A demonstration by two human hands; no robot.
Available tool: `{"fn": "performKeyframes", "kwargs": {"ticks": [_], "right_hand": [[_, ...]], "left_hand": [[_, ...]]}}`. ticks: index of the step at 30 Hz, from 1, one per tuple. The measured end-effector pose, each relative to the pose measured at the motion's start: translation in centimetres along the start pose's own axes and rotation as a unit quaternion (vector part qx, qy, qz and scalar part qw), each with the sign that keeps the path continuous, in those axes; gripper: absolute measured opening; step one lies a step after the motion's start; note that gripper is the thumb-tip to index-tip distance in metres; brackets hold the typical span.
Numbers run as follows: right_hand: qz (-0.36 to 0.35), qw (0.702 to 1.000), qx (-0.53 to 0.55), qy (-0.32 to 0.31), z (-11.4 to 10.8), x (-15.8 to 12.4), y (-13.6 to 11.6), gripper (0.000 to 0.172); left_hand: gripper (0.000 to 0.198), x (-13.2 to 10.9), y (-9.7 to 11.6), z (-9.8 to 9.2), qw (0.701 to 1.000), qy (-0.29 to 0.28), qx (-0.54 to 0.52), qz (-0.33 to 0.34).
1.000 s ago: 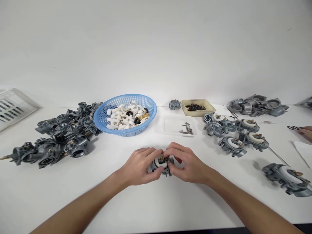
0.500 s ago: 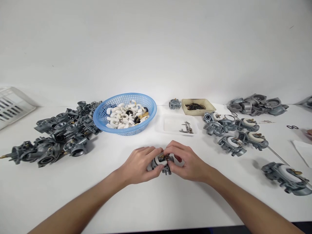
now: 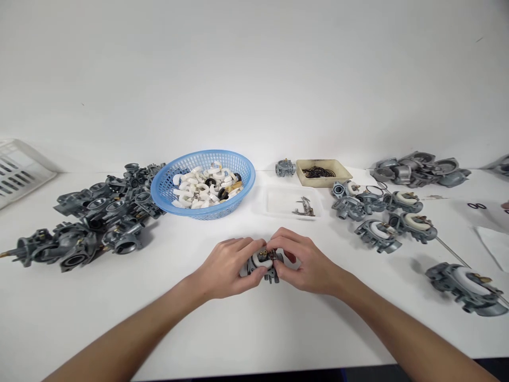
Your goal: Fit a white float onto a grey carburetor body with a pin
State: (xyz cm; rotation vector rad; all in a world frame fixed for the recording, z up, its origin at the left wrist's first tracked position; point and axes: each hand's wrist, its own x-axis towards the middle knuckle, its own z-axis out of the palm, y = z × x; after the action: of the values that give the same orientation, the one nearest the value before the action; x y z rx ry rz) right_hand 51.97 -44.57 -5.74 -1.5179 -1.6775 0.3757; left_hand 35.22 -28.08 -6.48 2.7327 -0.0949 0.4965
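A grey metal carburetor (image 3: 271, 274) with a white float (image 3: 260, 260) and brass jets is held low over the table in front of me. My left hand (image 3: 233, 268) grips its left side, thumb against the float. At the right end, my right hand (image 3: 304, 262) has its thumb and forefinger closed on the carburetor near the float's hinge. Any small part pinched there is too hidden to make out. Something red shows beneath the right fingers. Beyond my hands lies a clear tray (image 3: 278, 204) with small metal pins (image 3: 305, 208).
A blue basket (image 3: 159, 199) of white floats stands behind my left hand. Carburetor bodies (image 3: 115, 207) are heaped at left. Several carburetors with floats (image 3: 377, 235) lie at right, near metal bowls (image 3: 421, 170). A cream box (image 3: 322, 181) holds black rings. Part of another person's hand (image 3: 506, 206) shows at the right edge.
Both hands keep nearly the same grip on the carburetor. The other person's hand at the right edge has drawn mostly out of view. The view has shifted very slightly.
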Motion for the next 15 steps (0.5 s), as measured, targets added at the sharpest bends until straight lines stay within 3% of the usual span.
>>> {"fn": "performKeyframes", "kwargs": {"ticks": [15], "right_hand": [[-0.004, 1.000, -0.003, 0.003, -0.02, 0.09, 0.03, 0.031]], "left_hand": [[0.025, 0.08, -0.02, 0.01, 1.000, 0.002, 0.009, 0.001]]}}
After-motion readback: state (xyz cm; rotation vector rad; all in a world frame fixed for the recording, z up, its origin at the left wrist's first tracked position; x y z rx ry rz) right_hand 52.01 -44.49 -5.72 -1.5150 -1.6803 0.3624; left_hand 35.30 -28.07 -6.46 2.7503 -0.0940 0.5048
